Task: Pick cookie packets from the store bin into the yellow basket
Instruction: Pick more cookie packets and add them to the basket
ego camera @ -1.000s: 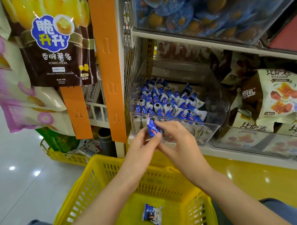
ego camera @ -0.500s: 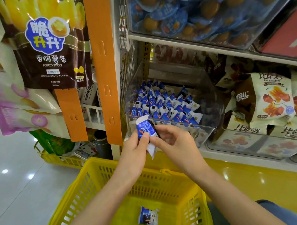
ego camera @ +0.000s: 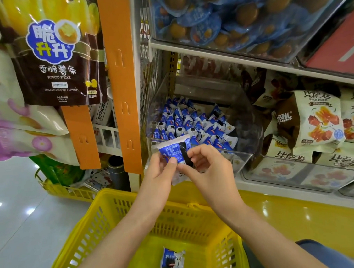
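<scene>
Left hand (ego camera: pixel 161 170) and right hand (ego camera: pixel 209 168) both pinched one blue-and-white cookie packet (ego camera: pixel 172 152), left and right edges, held roughly upright just in front of the clear bin (ego camera: pixel 250 131). Yellow basket (ego camera: pixel 106 216) lay directly below, on the near side, a second packet (ego camera: pixel 172 261) on its floor. Judged: straight drop, either hand equally placed.

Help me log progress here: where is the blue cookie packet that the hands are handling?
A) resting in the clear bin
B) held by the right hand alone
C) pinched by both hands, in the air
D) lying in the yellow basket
C: the left hand and right hand both pinch the cookie packet in front of the clear bin; a second packet lies in the yellow basket.
</scene>
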`<move>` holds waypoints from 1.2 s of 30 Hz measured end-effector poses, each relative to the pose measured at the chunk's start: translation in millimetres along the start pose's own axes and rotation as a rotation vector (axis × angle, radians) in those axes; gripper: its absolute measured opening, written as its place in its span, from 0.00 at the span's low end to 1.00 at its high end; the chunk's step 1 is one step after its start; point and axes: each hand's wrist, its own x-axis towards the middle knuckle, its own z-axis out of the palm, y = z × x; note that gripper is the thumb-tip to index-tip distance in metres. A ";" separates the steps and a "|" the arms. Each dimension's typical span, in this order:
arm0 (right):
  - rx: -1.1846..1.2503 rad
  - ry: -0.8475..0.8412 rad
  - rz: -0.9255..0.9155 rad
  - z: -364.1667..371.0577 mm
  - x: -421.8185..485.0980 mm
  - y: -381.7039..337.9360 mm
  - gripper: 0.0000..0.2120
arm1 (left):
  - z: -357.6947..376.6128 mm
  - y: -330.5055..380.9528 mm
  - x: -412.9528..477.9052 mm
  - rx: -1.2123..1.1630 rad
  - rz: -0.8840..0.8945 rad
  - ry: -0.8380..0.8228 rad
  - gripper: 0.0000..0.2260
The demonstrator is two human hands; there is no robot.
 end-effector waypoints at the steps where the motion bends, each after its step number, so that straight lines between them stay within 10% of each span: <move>1: -0.046 0.008 -0.059 -0.3 -0.7 0.0 0.10 | 0.5 1.2 -1.5 -0.050 -0.021 -0.029 0.11; 5: -0.245 -0.018 -0.352 1.2 -4.1 1.8 0.10 | -0.4 4.4 -1.2 -0.203 -0.064 -0.093 0.32; 10: -0.081 -0.107 -0.437 1.5 -7.2 -1.6 0.11 | -9.1 7.8 8.2 -0.230 -0.061 0.043 0.32; 19: 0.444 -0.208 0.328 -6.0 0.5 -13.2 0.10 | -11.5 4.7 14.5 -0.351 -0.017 -0.040 0.23; 27: 0.471 -0.376 0.442 -11.3 6.0 -8.1 0.15 | -3.4 9.5 19.9 -0.007 0.097 -0.113 0.23; 36: -0.072 0.213 0.200 -40.3 139.4 24.4 0.15 | -23.0 20.8 75.0 1.026 0.655 0.059 0.14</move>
